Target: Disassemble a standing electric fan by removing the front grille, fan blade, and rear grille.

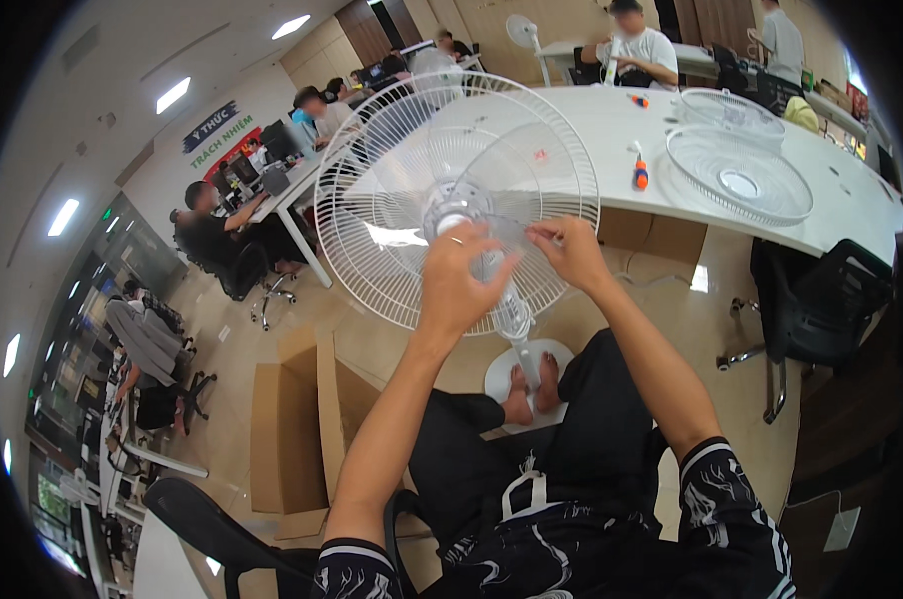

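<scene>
A white standing fan [512, 311] is in front of me, its round rear wire grille [357, 262] upright and the front of the blades uncovered. Clear plastic fan blades [511, 165] surround a pale hub with a white knob [453, 222] at its centre. My left hand [460, 283] is at the hub, fingers and thumb apart, fingertips beside the knob; blur hides whether they touch it. With thumb and fingers pinched together, my right hand [569, 250] holds the edge of a clear blade right of the hub. My bare feet rest on the round white base [499, 374].
On the white table [601, 130] lie a front fan grille [739, 185], another ring-shaped piece [733, 113] and an orange-handled screwdriver [640, 172]. An opened cardboard box [292, 439] stands on the floor at left. A black office chair [831, 304] is at right. Several people sit beyond.
</scene>
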A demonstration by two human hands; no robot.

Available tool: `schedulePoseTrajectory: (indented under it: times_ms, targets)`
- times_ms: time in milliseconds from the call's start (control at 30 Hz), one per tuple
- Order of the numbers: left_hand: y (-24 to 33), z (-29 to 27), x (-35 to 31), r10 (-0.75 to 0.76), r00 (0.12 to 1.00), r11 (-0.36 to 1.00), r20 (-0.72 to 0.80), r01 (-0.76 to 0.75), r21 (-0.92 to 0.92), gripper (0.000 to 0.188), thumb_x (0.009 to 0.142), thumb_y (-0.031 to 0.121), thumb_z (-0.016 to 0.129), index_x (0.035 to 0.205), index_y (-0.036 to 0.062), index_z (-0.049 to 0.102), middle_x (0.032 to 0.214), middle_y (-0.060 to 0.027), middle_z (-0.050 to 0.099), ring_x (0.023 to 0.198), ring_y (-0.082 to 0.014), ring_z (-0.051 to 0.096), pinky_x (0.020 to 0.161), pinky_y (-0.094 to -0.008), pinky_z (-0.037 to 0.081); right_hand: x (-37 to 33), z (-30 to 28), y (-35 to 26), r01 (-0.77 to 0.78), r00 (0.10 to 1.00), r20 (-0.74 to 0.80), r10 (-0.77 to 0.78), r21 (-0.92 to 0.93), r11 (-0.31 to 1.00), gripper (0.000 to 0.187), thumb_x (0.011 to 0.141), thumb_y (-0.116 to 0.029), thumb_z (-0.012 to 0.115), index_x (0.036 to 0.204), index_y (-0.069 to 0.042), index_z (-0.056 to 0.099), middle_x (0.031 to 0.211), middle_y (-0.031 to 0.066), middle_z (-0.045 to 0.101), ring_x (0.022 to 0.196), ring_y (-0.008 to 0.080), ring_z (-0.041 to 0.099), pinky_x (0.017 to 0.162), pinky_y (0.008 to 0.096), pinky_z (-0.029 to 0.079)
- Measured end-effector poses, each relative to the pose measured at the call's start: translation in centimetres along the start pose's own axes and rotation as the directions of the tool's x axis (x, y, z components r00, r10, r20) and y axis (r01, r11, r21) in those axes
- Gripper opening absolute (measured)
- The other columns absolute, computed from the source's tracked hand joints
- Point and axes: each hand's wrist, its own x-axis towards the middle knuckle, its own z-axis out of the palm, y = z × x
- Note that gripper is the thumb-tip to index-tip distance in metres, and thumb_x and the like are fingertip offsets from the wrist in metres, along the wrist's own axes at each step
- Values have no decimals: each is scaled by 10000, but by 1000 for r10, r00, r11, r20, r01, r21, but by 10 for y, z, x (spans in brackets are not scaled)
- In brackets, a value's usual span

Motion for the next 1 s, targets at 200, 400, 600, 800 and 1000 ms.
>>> schedulePoseTrajectory:
  times_ms: [200,400,600,800,1000]
  targets:
    - [-10,-6,5,-16,999,991,47,10,134,319,745,232,795,946,1,704,1051,-169,684,1032,-329,636,911,-398,483,-2,0,-1,-57,998,-9,58,73,996,154,830,-117,681,946,-39,744,873,163,715,750,284,696,701,352,537]
    - [-11,-8,2,-299,954,953,2,298,60,336,760,227,785,987,-5,701,1103,-186,669,1023,-332,638,895,-392,490,-10,4,0,-33,999,-21,34,64,997,166,830,-114,673,963,-41,741,874,165,716,746,291,696,712,365,543]
    - [-16,-9,-6,-100,980,987,-172,120,110,338,765,193,779,1017,-15,690,1099,-190,661,1007,-349,621,926,-420,478,-19,5,-15,-41,988,-150,27,-93,995,240,813,-121,686,1043,-62,717,984,150,709,927,300,665,823,371,509]
    - [-23,-9,-17,-174,891,973,-419,92,-210,267,869,113,691,1090,-33,657,1084,-166,671,985,-253,634,889,-356,491,-20,9,-52,33,971,-234,-41,-39,999,335,784,-124,721,1115,-99,673,924,98,648,873,302,616,784,402,486]
    - [-29,-27,-49,-512,815,812,-271,355,-464,207,928,89,638,1098,-29,638,1057,-88,663,952,-125,612,840,-261,485,4,47,-71,236,971,-31,-235,17,972,487,759,-114,740,1228,-142,613,884,104,622,844,293,608,751,404,482]
